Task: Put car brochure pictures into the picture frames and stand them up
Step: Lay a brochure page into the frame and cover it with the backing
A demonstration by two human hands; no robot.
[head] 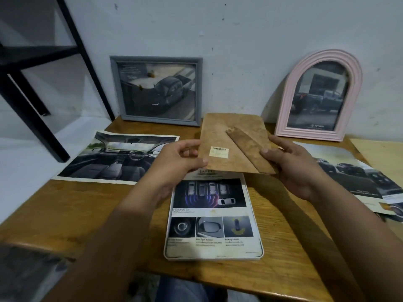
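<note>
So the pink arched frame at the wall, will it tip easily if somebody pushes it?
Probably yes. The pink arched frame is tall and narrow and stands close to the wall, perhaps leaning on it, so a sideways push may topple it. Its glazed front looks fragile. The wooden table looks smooth, so it may slide.

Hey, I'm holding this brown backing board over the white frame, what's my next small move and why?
Probably lower the backing board flat onto the white frame. The safety brochure page already lies in that frame on the table, and both hands, left hand and right hand, hold the board just above it, stand strut up.
</note>
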